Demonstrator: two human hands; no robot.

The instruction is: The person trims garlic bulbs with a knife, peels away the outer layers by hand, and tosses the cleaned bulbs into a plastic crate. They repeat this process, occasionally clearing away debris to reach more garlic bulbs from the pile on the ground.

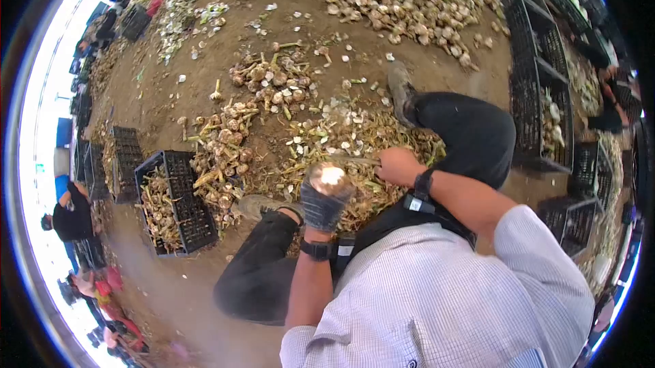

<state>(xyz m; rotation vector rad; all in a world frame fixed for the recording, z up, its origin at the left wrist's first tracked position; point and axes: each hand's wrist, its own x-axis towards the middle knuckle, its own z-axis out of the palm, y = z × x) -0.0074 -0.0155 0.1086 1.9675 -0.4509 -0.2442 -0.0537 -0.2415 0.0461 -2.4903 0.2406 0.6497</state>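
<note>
My left hand point(323, 205), in a dark grey glove, is closed around a garlic bulb point(331, 178) with a bright white cut face turned up. My bare right hand point(400, 166) is wrapped round the handle of a knife point(356, 160); its thin blade points left, just beyond the bulb. Under both hands lies a litter of cut stems and skins point(355, 126) between my legs. Untrimmed garlic with stems point(228, 139) is heaped ahead and to the left of my left hand.
A black crate point(194, 197) of stemmed garlic stands at my left. Stacked black crates point(525, 88) line the right side. A large pile of garlic bulbs point(416, 0) lies ahead on the dirt floor. Other people, one in dark clothes point(71, 214), are at far left and right.
</note>
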